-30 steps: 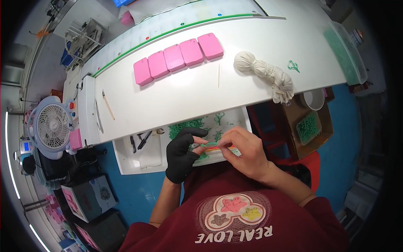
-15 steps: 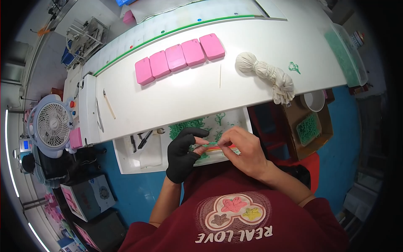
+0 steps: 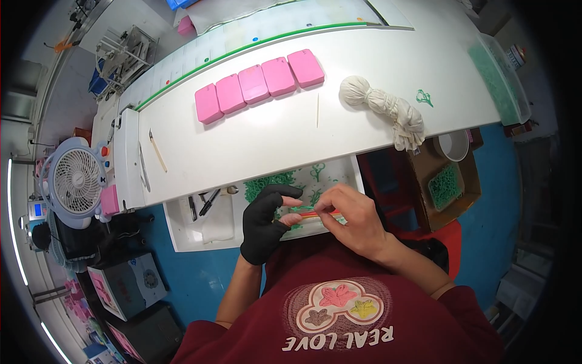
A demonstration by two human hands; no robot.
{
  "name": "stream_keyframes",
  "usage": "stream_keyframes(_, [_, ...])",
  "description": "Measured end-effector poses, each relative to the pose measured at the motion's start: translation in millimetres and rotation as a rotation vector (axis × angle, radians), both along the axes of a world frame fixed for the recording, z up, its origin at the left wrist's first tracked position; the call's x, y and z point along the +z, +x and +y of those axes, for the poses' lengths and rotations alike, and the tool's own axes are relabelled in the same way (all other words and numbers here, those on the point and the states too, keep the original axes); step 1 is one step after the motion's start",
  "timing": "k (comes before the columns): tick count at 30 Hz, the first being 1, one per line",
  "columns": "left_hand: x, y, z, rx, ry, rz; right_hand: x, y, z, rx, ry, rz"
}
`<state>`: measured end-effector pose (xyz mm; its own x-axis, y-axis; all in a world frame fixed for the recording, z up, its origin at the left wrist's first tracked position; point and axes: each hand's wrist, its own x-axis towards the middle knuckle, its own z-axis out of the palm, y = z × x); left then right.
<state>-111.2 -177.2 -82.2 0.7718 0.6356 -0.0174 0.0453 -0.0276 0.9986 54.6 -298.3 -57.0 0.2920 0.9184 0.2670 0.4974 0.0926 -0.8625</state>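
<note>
Both hands are held over an open white drawer (image 3: 172, 225) below the table edge. My left hand (image 3: 265, 225) wears a black glove with bare thumb and index fingertips. Those two fingers stand apart, with no thing visible between them. My right hand (image 3: 350, 217) is bare, thumb and forefinger pinched together; whatever is in the pinch is hidden or too small to name. Just under the fingertips run red and orange strips (image 3: 310, 214), partly covered by the hands. Behind the left hand a heap of small green pieces (image 3: 267, 181) lies in the drawer, with looser ones to its right.
On the white table (image 3: 242, 145) stand several pink blocks (image 3: 253, 84) in a row, a thin stick (image 3: 317, 110), a bundled white cloth (image 3: 383, 104) and a green piece (image 3: 424, 97). Pens (image 3: 209, 200) lie at the drawer's left. A carton (image 3: 467, 200) stands to the right.
The green piece that stretched between both hands' fingertips no longer shows there. My left thumb and index finger have spread apart. Coloured dots on the belt behind the table have shifted left.
</note>
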Motion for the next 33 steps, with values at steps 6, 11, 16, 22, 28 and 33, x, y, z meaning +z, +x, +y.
stream_keyframes(6, [6.6,2.9,-0.8,0.007,0.007,0.015,3.1,-0.6,-1.6,0.003,0.001,0.005])
stream_keyframes(11, [5.2,-4.4,-0.5,0.08,0.027,0.003,18.9,33.9,21.7,-0.053,0.099,-0.232])
stream_keyframes(16, [3.5,-3.8,-2.2,0.052,0.02,-0.013,37.1,85.6,79.1,0.037,0.178,-0.83])
stream_keyframes(22, [4.9,-2.7,-2.4,0.071,0.07,-0.065,36.3,104.2,122.4,0.384,0.058,-1.208])
stream_keyframes(28, [3.6,1.7,-4.8,0.08,0.013,-0.095,30.0,109.2,130.9,0.419,0.041,-1.206])
stream_keyframes(33, [-0.9,-1.1,-5.8,0.086,0.002,-0.099,52.2,84.4,98.6,0.285,0.108,-0.637])
